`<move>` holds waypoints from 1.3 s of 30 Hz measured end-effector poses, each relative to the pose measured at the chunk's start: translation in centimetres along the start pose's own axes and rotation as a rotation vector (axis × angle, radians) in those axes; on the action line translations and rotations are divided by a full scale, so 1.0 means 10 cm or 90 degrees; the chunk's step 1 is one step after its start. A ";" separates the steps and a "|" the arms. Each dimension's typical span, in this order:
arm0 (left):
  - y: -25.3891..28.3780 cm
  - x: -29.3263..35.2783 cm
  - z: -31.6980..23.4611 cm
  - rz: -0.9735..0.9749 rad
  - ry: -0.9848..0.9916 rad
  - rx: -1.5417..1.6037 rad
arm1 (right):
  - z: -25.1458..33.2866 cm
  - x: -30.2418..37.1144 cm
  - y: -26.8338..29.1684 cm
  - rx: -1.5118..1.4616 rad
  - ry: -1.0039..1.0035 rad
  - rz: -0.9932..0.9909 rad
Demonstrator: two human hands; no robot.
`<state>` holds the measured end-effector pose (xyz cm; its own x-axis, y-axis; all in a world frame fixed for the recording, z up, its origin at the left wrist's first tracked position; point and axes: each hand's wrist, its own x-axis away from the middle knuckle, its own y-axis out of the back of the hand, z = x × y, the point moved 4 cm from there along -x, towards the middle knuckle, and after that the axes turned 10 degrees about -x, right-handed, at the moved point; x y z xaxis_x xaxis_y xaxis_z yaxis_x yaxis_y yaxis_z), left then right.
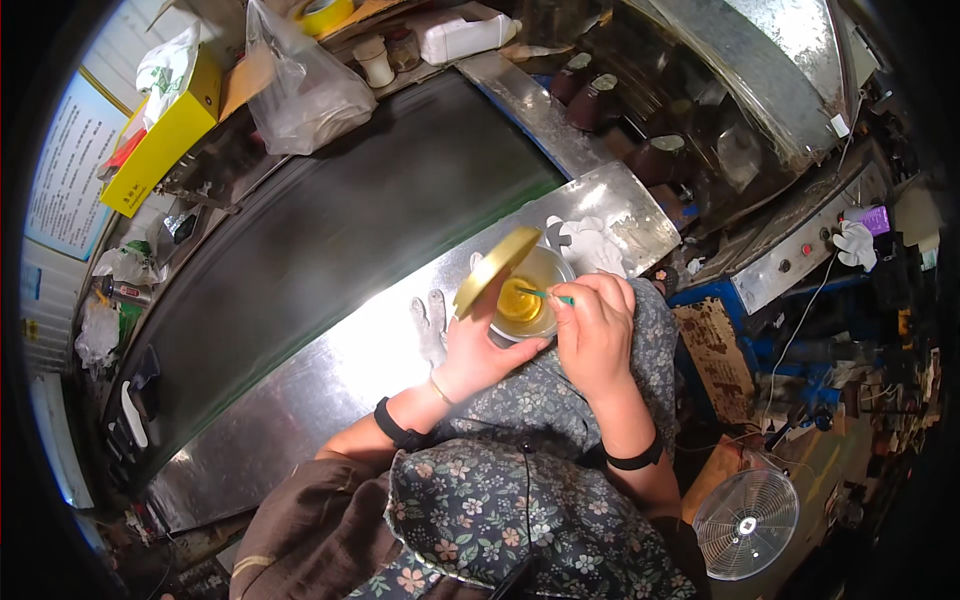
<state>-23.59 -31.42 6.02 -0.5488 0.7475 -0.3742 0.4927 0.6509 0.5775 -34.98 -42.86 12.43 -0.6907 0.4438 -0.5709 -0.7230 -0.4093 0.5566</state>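
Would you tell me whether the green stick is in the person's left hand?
No, the right hand holds the green stick, which points into the container.

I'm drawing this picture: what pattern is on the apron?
The apron is dark with white and peach flowers, clearest in the head view.

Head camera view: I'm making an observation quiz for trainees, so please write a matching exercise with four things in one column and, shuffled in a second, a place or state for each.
Things
1. Gold-coloured lid
2. Green stick
3. Round fan
4. Yellow box

Places or states
A. At the lower right of the view
B. Held in the right hand
C. At the upper left of the view
D. Tilted at the rim of the tub

Pairs: 1-D, 2-B, 3-A, 4-C
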 end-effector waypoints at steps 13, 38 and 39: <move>-0.01 -0.01 0.00 0.014 0.003 -0.005 | 0.09 -0.02 0.06 0.021 0.002 0.000; 0.04 0.08 0.22 0.057 -0.029 0.015 | -0.24 0.39 -0.23 -0.261 -0.185 0.067; 0.12 0.10 0.13 0.037 -0.006 0.091 | -0.15 0.37 -0.15 -0.240 -0.139 0.045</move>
<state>-22.67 -29.70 5.35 -0.5103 0.7852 -0.3510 0.6153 0.6184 0.4889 -36.40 -41.81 8.57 -0.7490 0.5455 -0.3762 -0.6563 -0.6888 0.3079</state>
